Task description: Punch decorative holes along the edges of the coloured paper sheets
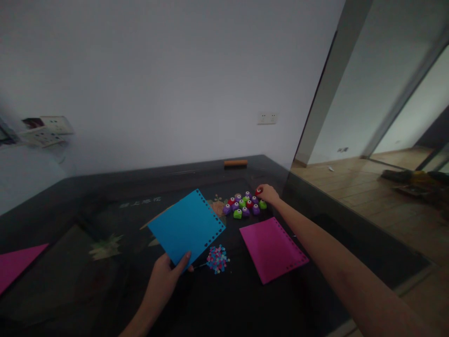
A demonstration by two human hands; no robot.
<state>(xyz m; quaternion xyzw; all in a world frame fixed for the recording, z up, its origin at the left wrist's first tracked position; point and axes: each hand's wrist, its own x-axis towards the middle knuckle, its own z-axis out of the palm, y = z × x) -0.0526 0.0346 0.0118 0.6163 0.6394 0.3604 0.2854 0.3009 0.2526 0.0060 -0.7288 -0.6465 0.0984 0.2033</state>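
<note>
A blue sheet of paper (185, 224) is pinched at its near corner by my left hand (166, 276), thumb on top. Dark punched shapes line its right edge. Out at the far right of a cluster of small craft punches (242, 203) in purple, green and red, my right hand (268, 193) has its fingers closed on a red craft punch (258, 191). Below that cluster a pink sheet of paper (271, 248) lies flat, punched along its right side. Between the two sheets sits a small heap of pink, blue and white paper confetti (217, 259).
Everything lies on a dark glossy table (115, 290) with a printed floral pattern. Another pink sheet (17, 264) lies at the left edge. A brown bar-shaped object (235, 163) rests at the back, near the wall (168, 93). Tiled floor shows at right.
</note>
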